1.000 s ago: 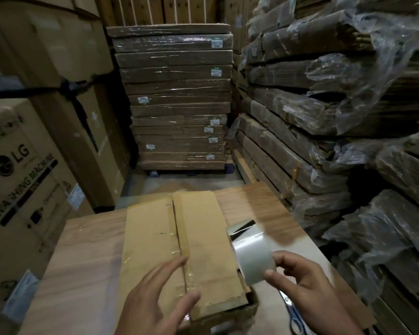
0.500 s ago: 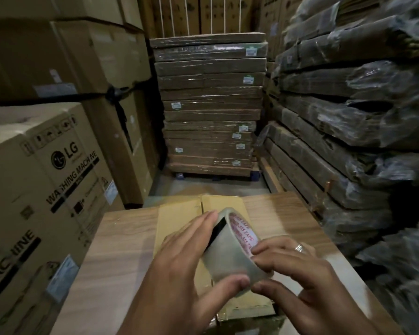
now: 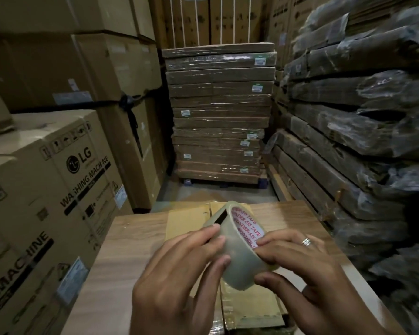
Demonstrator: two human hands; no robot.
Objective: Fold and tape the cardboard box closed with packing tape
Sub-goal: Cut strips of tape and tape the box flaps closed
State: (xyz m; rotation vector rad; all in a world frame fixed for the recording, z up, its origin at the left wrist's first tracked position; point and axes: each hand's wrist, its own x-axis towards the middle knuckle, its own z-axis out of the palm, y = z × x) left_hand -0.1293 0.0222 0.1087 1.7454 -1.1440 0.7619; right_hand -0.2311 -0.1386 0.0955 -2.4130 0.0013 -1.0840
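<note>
Head view: both hands hold a tape roll [image 3: 237, 252] in the air over the box [image 3: 186, 221]. The left hand [image 3: 179, 274] grasps the roll from the left, its fingers [image 3: 212, 231] curled onto the clear outer band and its thumb [image 3: 221, 261] pressed against the near side. The right hand [image 3: 305, 269] grips it from the right, fingertips [image 3: 271, 240] on the rim by the core and thumb [image 3: 266, 278] under the lower edge. A ring [image 3: 305, 241] sits on one right finger. The roll is tilted, so its white core with red lettering faces up and to the right.

The box lies on a wooden table [image 3: 121, 257] directly below the hands, its two top flaps folded down and meeting along a seam that runs away from the person. Most of the near half is hidden by the hands and roll; I cannot tell whether tape already covers the seam.

To the left of the table stand large washing-machine cartons [image 3: 58, 177]. Straight ahead, on the floor beyond the table, is a pallet stack [image 3: 218, 112] of flat, film-wrapped cardboard bundles with small labels. To the right, more wrapped bundles [image 3: 348, 117] are piled high.
</note>
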